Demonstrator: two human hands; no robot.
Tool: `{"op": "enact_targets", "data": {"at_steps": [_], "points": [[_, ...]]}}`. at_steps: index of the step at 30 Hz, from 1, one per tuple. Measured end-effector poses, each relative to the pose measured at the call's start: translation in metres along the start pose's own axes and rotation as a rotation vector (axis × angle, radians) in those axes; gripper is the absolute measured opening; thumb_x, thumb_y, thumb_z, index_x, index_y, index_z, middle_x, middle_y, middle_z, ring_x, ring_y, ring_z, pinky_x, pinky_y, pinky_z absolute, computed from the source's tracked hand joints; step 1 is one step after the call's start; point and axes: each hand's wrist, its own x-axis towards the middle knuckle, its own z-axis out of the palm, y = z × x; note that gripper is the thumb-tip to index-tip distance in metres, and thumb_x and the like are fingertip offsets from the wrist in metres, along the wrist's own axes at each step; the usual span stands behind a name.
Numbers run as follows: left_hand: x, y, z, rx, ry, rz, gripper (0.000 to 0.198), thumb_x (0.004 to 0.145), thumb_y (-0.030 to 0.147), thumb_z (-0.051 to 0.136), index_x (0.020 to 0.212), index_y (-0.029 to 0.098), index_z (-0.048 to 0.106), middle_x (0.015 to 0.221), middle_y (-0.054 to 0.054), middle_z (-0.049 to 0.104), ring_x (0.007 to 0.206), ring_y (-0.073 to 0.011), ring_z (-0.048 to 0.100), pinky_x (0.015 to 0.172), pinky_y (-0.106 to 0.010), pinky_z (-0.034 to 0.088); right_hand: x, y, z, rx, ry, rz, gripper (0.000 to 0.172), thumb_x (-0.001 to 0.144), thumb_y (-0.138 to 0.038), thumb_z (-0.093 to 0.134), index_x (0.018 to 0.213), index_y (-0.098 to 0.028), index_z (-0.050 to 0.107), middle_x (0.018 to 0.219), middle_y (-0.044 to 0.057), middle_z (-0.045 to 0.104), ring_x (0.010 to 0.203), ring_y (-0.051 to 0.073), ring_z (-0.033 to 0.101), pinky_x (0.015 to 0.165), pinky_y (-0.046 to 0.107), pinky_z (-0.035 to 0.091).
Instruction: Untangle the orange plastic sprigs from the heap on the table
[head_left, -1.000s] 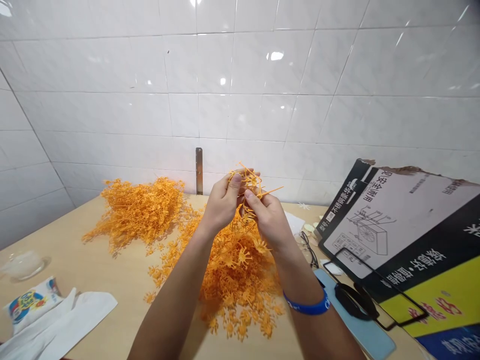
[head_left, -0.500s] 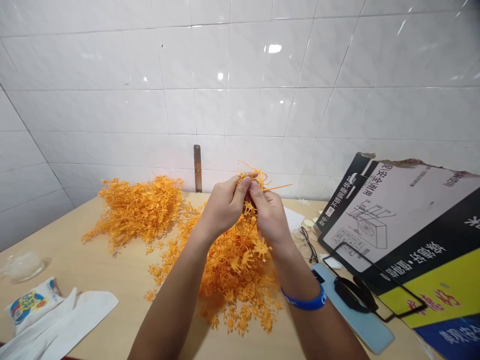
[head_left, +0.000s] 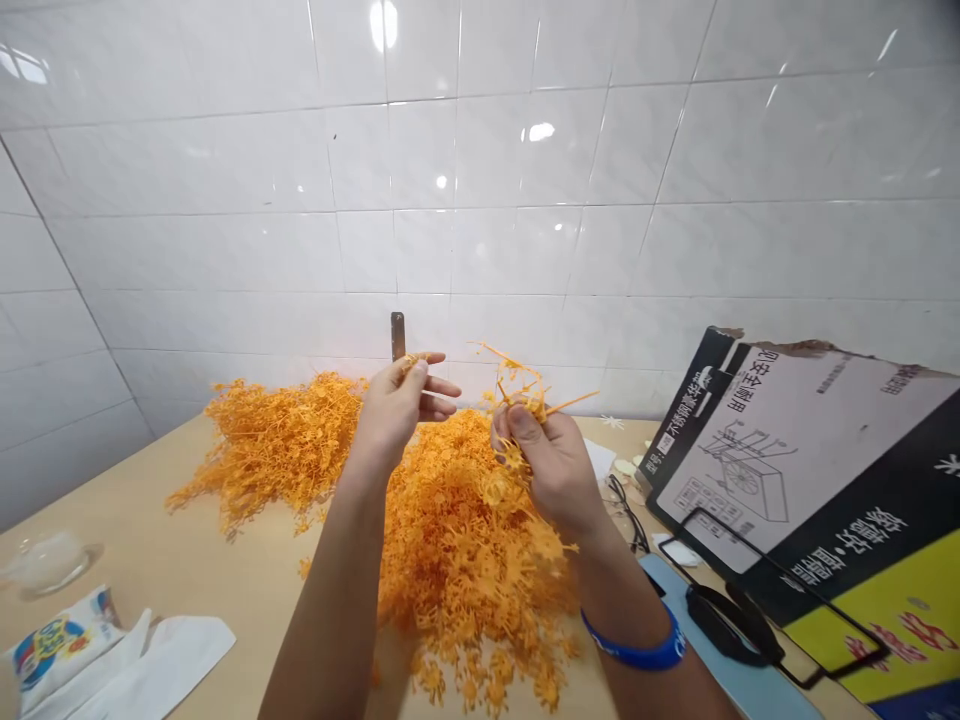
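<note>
My right hand point(head_left: 551, 450) is closed on an orange plastic flower sprig point(head_left: 517, 365); thin stems stick out above the thumb and to the right, and flower heads dangle below. To the left, my left hand point(head_left: 401, 405) pinches a small orange piece point(head_left: 412, 360) between thumb and forefinger, its other fingers stretched out. The piece is too small to make out well. Beneath both hands spreads a large heap of orange plastic flowers point(head_left: 465, 530). A second orange pile point(head_left: 285, 440), mostly stems, lies farther left on the table.
At right a printed cardboard box point(head_left: 817, 450) leans beside a light blue phone-like slab point(head_left: 697, 630) and a black-framed object point(head_left: 739, 620). Glasses point(head_left: 630, 510) lie near the box. At left are a tissue packet point(head_left: 64, 645), white paper point(head_left: 180, 650) and a clear lump point(head_left: 49, 560). A tiled wall point(head_left: 510, 240) stands behind.
My hands were together on the sprig and have moved apart. The left went left with a small orange piece; the right kept the sprig. The view has tilted up slightly.
</note>
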Motion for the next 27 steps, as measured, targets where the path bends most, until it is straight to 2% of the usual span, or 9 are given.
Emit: {"op": "enact_targets", "data": {"at_steps": [2, 4, 6, 8, 11, 16, 18, 23, 27], "points": [[0.002, -0.007, -0.004, 0.294, -0.047, 0.001, 0.033, 0.088, 0.024, 0.053, 0.120, 0.016, 0.057, 0.093, -0.009, 0.072, 0.063, -0.0137, 0.065, 0.061, -0.026, 0.053, 0.004, 0.003, 0.000, 0.068, -0.046, 0.073, 0.043, 0.087, -0.060, 0.056, 0.074, -0.020, 0.054, 0.066, -0.001, 0.045, 0.056, 0.013, 0.040, 0.052, 0.025, 0.034], [0.004, -0.018, -0.006, 0.565, -0.095, 0.040, 0.040, 0.085, 0.024, 0.055, 0.124, 0.017, 0.056, 0.108, -0.013, 0.070, 0.077, -0.0198, 0.068, 0.069, -0.030, 0.052, 0.006, 0.005, 0.001, 0.111, -0.077, 0.104, 0.040, 0.086, -0.059, 0.059, 0.080, -0.020, 0.057, 0.070, 0.000, 0.048, 0.061, 0.013, 0.044, 0.056, 0.025, 0.037], [0.008, -0.029, -0.009, 0.730, -0.133, 0.074, 0.036, 0.083, 0.028, 0.058, 0.117, 0.018, 0.062, 0.111, -0.015, 0.070, 0.092, -0.0266, 0.067, 0.077, -0.034, 0.050, 0.008, 0.005, 0.002, 0.107, -0.104, 0.117, 0.040, 0.086, -0.060, 0.058, 0.083, -0.019, 0.058, 0.067, -0.001, 0.048, 0.060, 0.013, 0.043, 0.057, 0.025, 0.037], [0.010, -0.035, -0.010, 0.780, -0.141, 0.082, 0.024, 0.081, 0.030, 0.059, 0.100, 0.018, 0.068, 0.101, -0.015, 0.072, 0.096, -0.0305, 0.065, 0.080, -0.036, 0.048, 0.009, 0.005, 0.001, 0.076, -0.112, 0.135, 0.045, 0.085, -0.063, 0.057, 0.081, -0.018, 0.059, 0.061, -0.002, 0.044, 0.056, 0.013, 0.040, 0.055, 0.025, 0.034], [0.009, -0.029, -0.010, 0.778, -0.139, 0.082, 0.020, 0.084, 0.033, 0.056, 0.080, 0.018, 0.069, 0.083, -0.012, 0.073, 0.089, -0.0303, 0.066, 0.077, -0.036, 0.047, 0.011, 0.007, -0.002, -0.025, -0.074, 0.177, 0.053, 0.081, -0.069, 0.055, 0.073, -0.017, 0.059, 0.054, -0.005, 0.036, 0.050, 0.011, 0.033, 0.048, 0.025, 0.028], [-0.009, 0.001, 0.001, 0.435, -0.083, 0.275, 0.032, 0.092, 0.041, 0.048, 0.089, 0.018, 0.070, 0.095, -0.010, 0.072, 0.089, -0.0218, 0.065, 0.075, -0.030, 0.050, 0.014, 0.009, -0.007, -0.244, 0.018, 0.217, 0.063, 0.075, -0.077, 0.054, 0.056, -0.017, 0.052, 0.046, -0.006, 0.029, 0.043, 0.009, 0.025, 0.043, 0.025, 0.018], [-0.018, 0.010, 0.005, 0.373, -0.165, 0.311, 0.028, 0.090, 0.041, 0.055, 0.096, 0.019, 0.071, 0.101, -0.008, 0.071, 0.093, -0.0205, 0.064, 0.079, -0.029, 0.050, 0.014, 0.008, -0.007, -0.279, 0.021, 0.209, 0.064, 0.073, -0.078, 0.055, 0.053, -0.017, 0.052, 0.046, -0.004, 0.034, 0.043, 0.009, 0.028, 0.043, 0.025, 0.019], [-0.025, 0.013, 0.006, 0.377, -0.514, 0.196, 0.031, 0.093, 0.040, 0.051, 0.092, 0.019, 0.072, 0.095, -0.007, 0.071, 0.091, -0.0201, 0.063, 0.080, -0.030, 0.050, 0.014, 0.006, -0.007, -0.299, -0.057, 0.165, 0.062, 0.074, -0.075, 0.057, 0.050, -0.019, 0.042, 0.048, -0.003, 0.032, 0.046, 0.009, 0.026, 0.043, 0.025, 0.018], [-0.023, 0.008, 0.005, 0.235, -0.640, 0.094, 0.024, 0.088, 0.037, 0.060, 0.097, 0.018, 0.072, 0.097, -0.008, 0.071, 0.097, -0.0211, 0.063, 0.085, -0.031, 0.050, 0.012, 0.010, -0.008, -0.410, -0.162, 0.088, 0.059, 0.083, -0.063, 0.055, 0.048, -0.021, 0.033, 0.049, -0.003, 0.028, 0.047, 0.009, 0.023, 0.044, 0.025, 0.017]]}}
